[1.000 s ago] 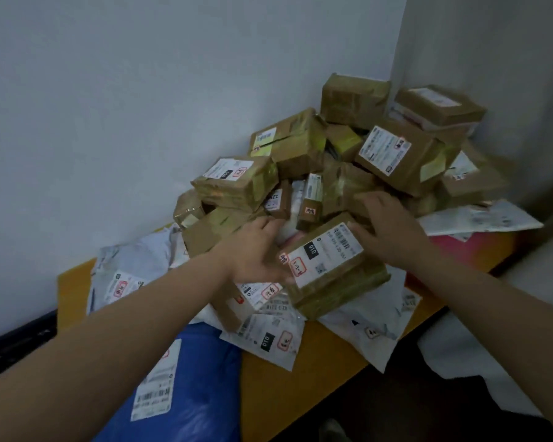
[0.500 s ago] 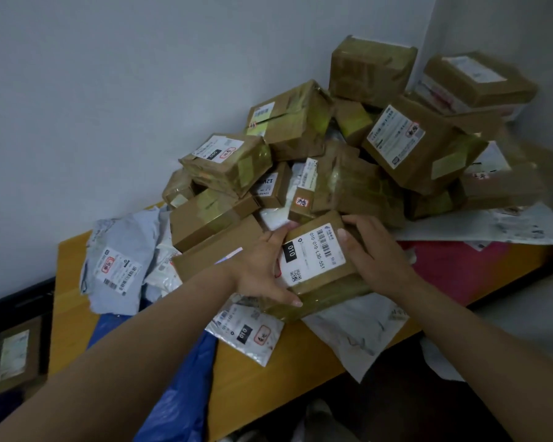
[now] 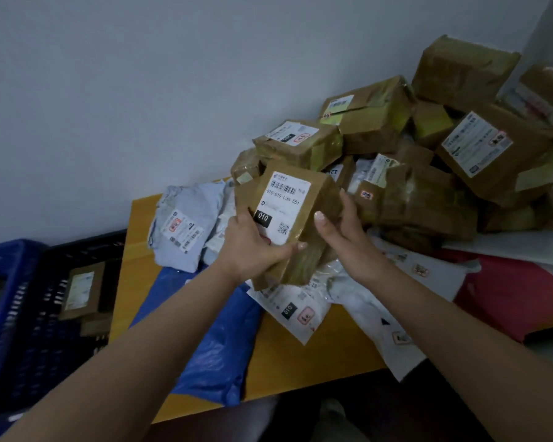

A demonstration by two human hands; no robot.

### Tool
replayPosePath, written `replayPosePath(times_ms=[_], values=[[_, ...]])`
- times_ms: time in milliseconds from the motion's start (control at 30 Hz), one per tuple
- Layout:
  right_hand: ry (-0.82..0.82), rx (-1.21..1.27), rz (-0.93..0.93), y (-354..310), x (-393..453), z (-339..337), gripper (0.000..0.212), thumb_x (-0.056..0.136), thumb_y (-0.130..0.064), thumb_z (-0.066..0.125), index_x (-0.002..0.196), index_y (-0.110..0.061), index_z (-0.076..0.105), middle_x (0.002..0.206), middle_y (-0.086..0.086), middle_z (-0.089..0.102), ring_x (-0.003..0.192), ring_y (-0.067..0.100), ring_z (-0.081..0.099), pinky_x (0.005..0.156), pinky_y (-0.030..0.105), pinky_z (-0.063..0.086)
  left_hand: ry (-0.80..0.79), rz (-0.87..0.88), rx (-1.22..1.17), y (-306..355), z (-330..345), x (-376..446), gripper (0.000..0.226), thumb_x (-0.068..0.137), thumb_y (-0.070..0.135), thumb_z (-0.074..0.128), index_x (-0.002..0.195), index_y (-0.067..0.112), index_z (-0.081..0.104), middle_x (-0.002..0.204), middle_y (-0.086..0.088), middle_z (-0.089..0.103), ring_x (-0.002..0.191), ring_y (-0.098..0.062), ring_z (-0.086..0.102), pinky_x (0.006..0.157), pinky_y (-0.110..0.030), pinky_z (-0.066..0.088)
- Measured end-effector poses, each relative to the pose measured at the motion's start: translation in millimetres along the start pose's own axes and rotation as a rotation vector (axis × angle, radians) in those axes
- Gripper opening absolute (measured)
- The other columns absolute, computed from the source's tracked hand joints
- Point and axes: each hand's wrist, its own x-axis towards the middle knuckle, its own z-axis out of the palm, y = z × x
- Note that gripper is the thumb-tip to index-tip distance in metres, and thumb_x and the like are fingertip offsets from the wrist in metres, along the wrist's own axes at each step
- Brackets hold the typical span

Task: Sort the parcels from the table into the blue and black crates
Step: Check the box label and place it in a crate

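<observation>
Left hand (image 3: 253, 247) wrapped round the lower left corner of a brown taped parcel (image 3: 292, 224), thumb laid across the front below the white label, fingers hidden behind. Right hand (image 3: 342, 237) clasped on the parcel's right edge, thumb pointing up on the front face, fingers curled behind. Parcel held tilted above the surface (image 3: 300, 362), label facing the camera, reading 010-010-L30-551, with a black 010 tag and a QR code beneath the barcode.

Directly under the parcel, white poly mailers (image 3: 296, 309) spread on the orange top, one bearing a black 010 tag. Left of those, a blue plastic bag (image 3: 211, 339) draped toward the near edge. Beyond the left hand, a grey poly mailer (image 3: 186, 224) with a white label, lying crumpled near the wall (image 3: 141, 90). Behind and to the right, a heap of brown taped boxes (image 3: 428, 148) stacked against the corner, several showing labels. At far right, a red mailer (image 3: 508, 291) partly under white ones.

Off the surface's left end, a black crate (image 3: 77, 250) containing a brown labelled parcel (image 3: 82, 290), and just beside it, farther left, a blue crate (image 3: 4, 282).
</observation>
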Motion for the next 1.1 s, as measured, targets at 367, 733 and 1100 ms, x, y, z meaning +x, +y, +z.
replayPosePath(times_ms=[367,733,1100], values=[[0.032,0.338,-0.091,-38.8,-17.4,146.9,0.046,0.094,-0.024,0.057,0.138,-0.015,0.047,0.123,0.006,0.066,0.108,0.022,0.067,0.084,0.036,0.057,-0.017,-0.182,-0.594,-76.7,-113.6,-108.4,0.049,0.078,0.063,0.065,0.124,0.053,0.051,0.125,0.008,0.062,0.111,-0.014,0.064,0.096,-0.051,0.05],[-0.172,0.326,-0.084,-73.4,-58.6,356.1,0.042,0.09,-0.038,0.059,0.127,-0.018,0.051,0.116,0.005,0.067,0.1,0.016,0.069,0.077,0.031,0.057,0.234,-0.175,-0.887,-187.0,-237.7,-218.4,0.058,0.086,0.032,0.067,0.14,0.026,0.046,0.12,-0.006,0.068,0.105,-0.025,0.068,0.089,-0.04,0.055],[-0.355,0.276,0.059,-59.0,-23.9,495.0,0.051,0.085,-0.034,0.056,0.129,-0.007,0.053,0.115,0.012,0.069,0.095,0.024,0.071,0.07,0.03,0.058,0.397,-0.334,-0.939,-291.0,-303.3,-252.5,0.046,0.093,0.036,0.06,0.137,0.027,0.051,0.116,-0.006,0.071,0.105,-0.025,0.069,0.09,-0.041,0.055]])
